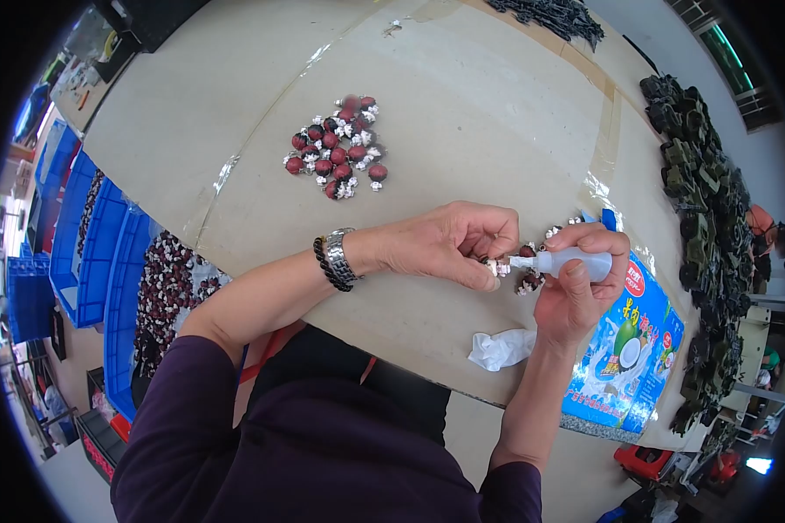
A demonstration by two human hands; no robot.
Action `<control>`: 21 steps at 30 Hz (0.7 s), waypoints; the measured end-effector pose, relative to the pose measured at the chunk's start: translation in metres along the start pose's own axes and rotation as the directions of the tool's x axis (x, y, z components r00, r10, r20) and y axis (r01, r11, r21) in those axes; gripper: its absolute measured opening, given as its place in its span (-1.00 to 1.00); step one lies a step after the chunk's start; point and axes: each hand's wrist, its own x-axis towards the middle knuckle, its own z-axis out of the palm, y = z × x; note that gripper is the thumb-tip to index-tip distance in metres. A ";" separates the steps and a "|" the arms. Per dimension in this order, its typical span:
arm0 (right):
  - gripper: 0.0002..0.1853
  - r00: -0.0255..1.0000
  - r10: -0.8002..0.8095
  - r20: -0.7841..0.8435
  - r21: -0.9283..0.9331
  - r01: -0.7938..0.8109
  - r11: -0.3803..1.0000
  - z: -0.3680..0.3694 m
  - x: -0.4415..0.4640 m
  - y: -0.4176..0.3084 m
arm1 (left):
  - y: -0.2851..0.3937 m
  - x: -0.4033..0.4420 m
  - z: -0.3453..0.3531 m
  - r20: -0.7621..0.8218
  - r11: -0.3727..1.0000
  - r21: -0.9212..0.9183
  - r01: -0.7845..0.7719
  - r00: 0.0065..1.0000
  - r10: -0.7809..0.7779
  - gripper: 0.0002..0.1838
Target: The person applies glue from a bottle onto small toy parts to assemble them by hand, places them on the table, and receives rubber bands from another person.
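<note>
My left hand (pixel 449 244) pinches a small white and dark red figure (pixel 497 268) between thumb and fingertips, above the table. In my right hand (pixel 584 279) is a translucent white squeeze bottle (pixel 576 263), held sideways with its nozzle pointing left at the figure; whether nozzle and figure touch is hard to tell. Several similar figures (pixel 529 282) lie behind and beneath the bottle, partly hidden by my fingers. Farther up the table, a loose group of red, black and white figures (pixel 331 157) is spread out. A crumpled white tissue (pixel 502 349) lies below my hands.
Beside my right hand lies a blue printed carton sheet (pixel 624 349). Dark green model vehicles (pixel 698 218) line the right side. Blue crates (pixel 118 288) and a heap of small figures (pixel 170 301) are at left. A person (pixel 761 235) is in the background at far right.
</note>
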 end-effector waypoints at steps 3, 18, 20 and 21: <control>-0.71 1.000 0.007 0.007 -0.012 -0.007 1.000 0.000 0.000 -0.004 | 0.002 -0.001 0.000 0.005 1.000 0.013 0.006 1.000 -0.006 -0.72; -0.75 0.995 -0.067 0.071 -0.122 0.076 0.990 -0.001 0.001 -0.007 | 0.002 -0.001 0.001 -0.003 0.999 0.028 0.029 1.000 -0.029 -0.74; -0.75 0.993 -0.087 0.080 -0.134 0.097 0.986 -0.001 0.002 -0.006 | 0.003 -0.001 0.001 -0.005 0.999 0.032 0.035 0.999 -0.034 -0.75; -0.76 0.990 -0.106 0.090 -0.145 0.119 0.982 -0.001 0.002 -0.005 | 0.003 -0.001 0.001 -0.006 0.999 0.032 0.039 0.999 -0.039 -0.75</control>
